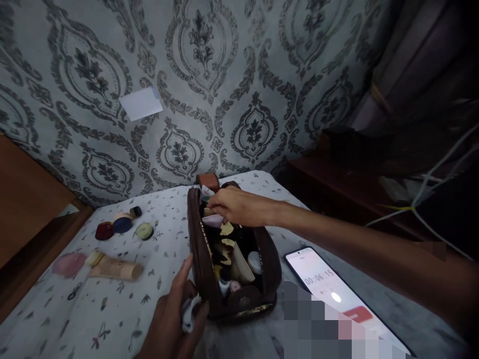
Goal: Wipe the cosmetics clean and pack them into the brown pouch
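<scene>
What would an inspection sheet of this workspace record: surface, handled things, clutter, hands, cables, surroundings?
Surface: white printed cloth.
Handled things: brown bag, unzipped, mixed items inside.
Clutter: beige tube, pink item and small round containers left of the bag; lit phone right.
Hands: right hand in the bag; left hand beside it, holding a crumpled white piece.
Cables: pale cable at far right, yellow tie.
Surroundings: patterned wall with white rectangle; wooden panel at left.

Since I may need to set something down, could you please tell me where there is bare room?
The patterned sheet is bare between the beige tube and brown bag, and nearer than the tube, left of the left hand. Crowded: inside the bag, and right of it, by the phone.
</scene>
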A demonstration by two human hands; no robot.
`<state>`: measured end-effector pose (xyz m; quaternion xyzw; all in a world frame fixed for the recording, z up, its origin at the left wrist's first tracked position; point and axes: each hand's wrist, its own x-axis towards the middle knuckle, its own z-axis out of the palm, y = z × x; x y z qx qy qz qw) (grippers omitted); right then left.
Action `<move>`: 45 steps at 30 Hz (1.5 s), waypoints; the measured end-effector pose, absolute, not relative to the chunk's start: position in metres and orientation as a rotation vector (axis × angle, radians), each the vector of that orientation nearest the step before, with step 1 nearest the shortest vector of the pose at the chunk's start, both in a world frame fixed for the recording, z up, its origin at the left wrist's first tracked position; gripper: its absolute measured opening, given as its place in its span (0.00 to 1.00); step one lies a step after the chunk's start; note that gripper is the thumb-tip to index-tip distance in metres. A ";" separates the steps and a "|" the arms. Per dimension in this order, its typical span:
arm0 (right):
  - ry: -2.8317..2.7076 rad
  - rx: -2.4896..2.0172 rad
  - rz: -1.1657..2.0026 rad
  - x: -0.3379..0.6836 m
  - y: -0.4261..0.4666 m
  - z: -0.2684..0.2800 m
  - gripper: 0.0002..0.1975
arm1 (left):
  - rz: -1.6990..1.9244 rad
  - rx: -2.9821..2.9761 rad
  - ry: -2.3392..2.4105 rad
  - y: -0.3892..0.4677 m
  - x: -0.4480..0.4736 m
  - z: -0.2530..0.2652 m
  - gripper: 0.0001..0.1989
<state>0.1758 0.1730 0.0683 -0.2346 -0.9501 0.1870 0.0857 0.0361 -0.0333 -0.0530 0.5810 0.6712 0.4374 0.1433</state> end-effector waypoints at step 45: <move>-2.477 -0.530 1.146 0.126 -0.024 -0.053 0.14 | 0.610 1.870 2.761 0.020 -0.226 -0.023 0.13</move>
